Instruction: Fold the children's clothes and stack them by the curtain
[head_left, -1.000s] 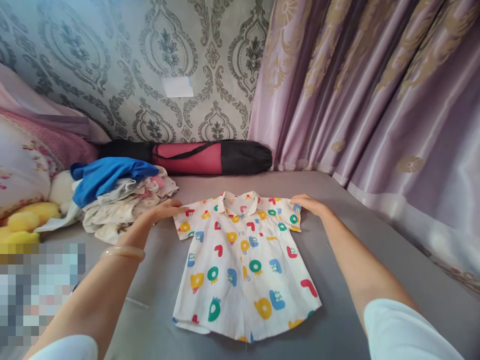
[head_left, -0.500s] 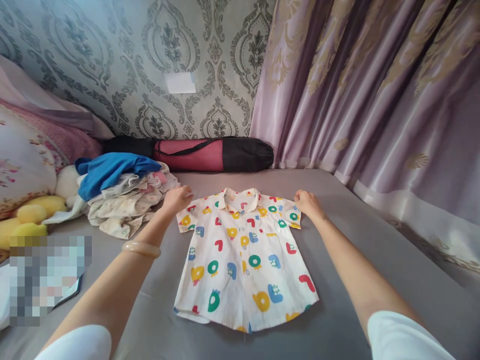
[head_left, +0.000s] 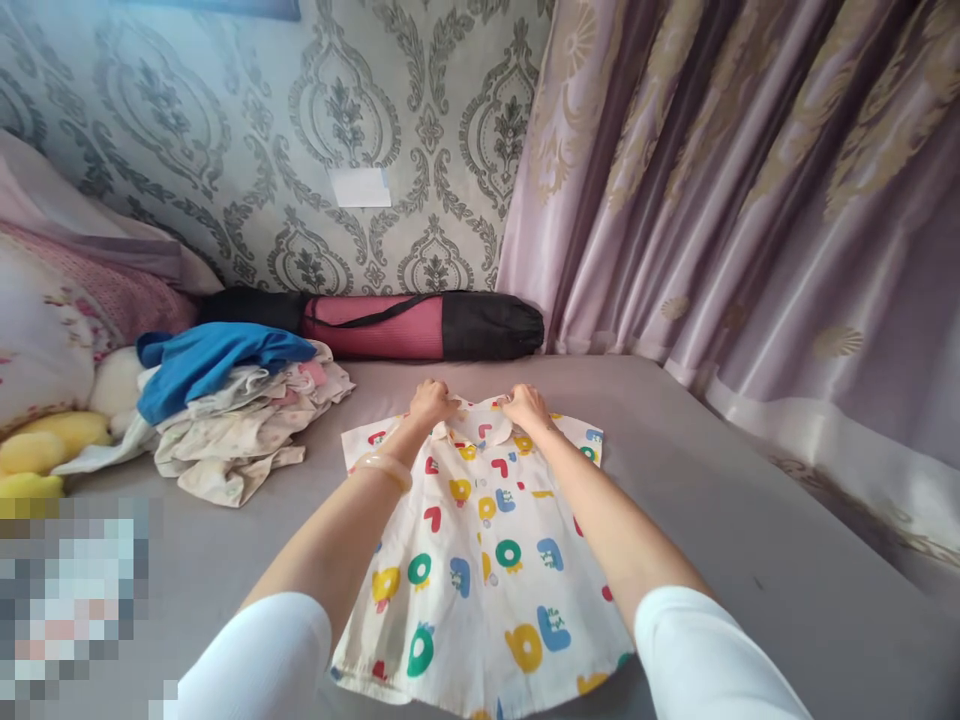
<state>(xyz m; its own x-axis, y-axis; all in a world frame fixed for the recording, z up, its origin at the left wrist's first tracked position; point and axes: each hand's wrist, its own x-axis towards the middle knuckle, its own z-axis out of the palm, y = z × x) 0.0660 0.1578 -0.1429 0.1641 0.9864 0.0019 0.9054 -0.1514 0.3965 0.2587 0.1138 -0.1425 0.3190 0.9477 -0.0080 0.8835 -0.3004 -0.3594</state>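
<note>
A small white short-sleeved shirt [head_left: 480, 540] with colourful letter prints lies spread flat, its collar pointing away from me. My left hand [head_left: 433, 402] is closed on the shirt at the left side of the collar. At the collar's right side, my right hand [head_left: 526, 408] pinches the cloth in the same way. Both forearms pass over the shirt's front and cover parts of its sleeves and sides. A pale bangle [head_left: 384, 468] sits on my left wrist.
A grey sheet [head_left: 720, 500] lies under the shirt. To the left are a pile of clothes [head_left: 232, 400], yellow plush toys [head_left: 56, 440] and a blurred-out object [head_left: 75, 590]. A red and black rolled bag [head_left: 420, 325] lies along the wall; purple curtains [head_left: 637, 200] hang right.
Both hands have moved inward from the sleeve ends to the two sides of the collar, where they now grip the cloth. The view has tilted slightly up.
</note>
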